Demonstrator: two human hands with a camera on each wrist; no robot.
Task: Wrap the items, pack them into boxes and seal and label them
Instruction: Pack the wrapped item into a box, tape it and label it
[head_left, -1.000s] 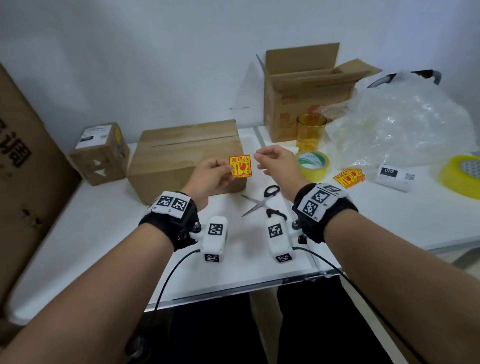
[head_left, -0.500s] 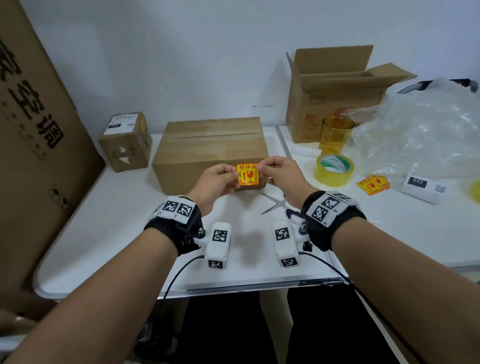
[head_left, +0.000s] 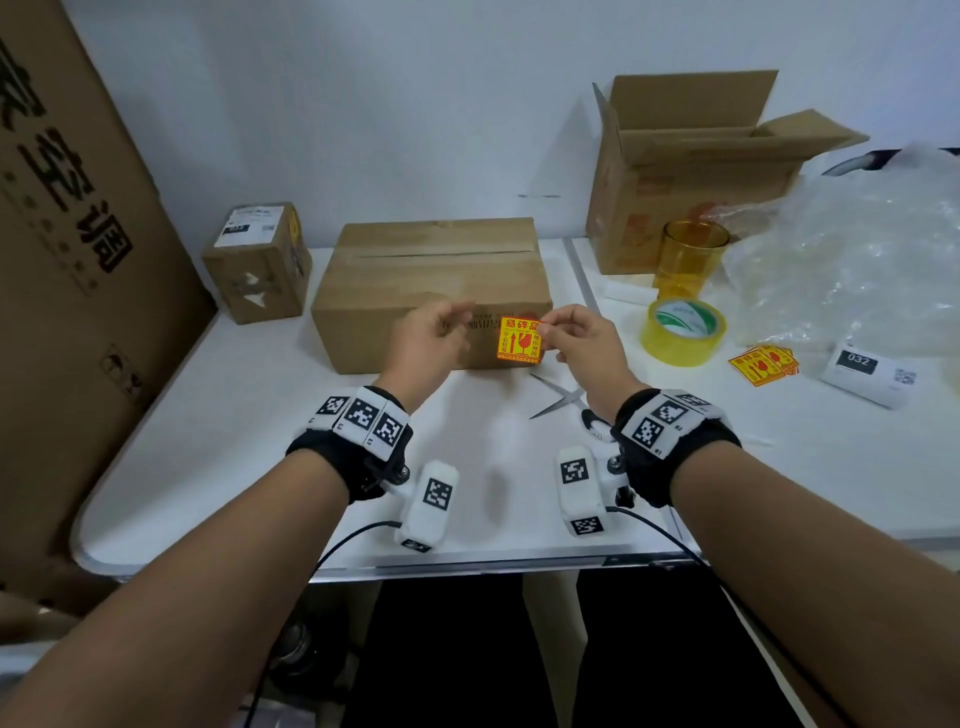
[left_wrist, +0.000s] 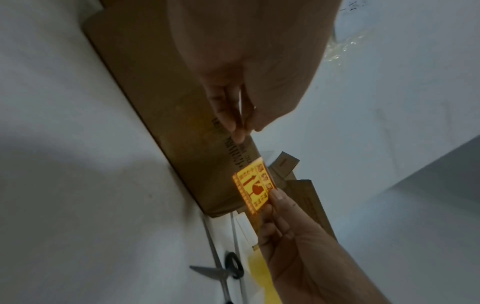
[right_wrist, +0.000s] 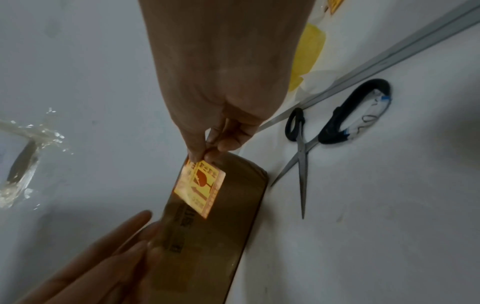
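Right hand (head_left: 576, 338) pinches yellow sticker (head_left: 519, 340) by top corner, against front of closed box (head_left: 431, 280). Left hand (head_left: 426, 343) at sticker's 9 o'clock, fingers pinched together; whether holding anything, cannot tell. Scissors (head_left: 563, 400) at 5 o'clock.

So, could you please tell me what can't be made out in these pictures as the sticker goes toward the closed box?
- Left hand: whether its blurred fingertips pinch a peeled backing, head view.
- Sticker: whether it touches the closed box; no view shows the gap.
- Closed box: contents hidden by shut flaps.
- Open box: inside hidden by its walls, head view.
- Right hand: its grip covers the sticker's corner.
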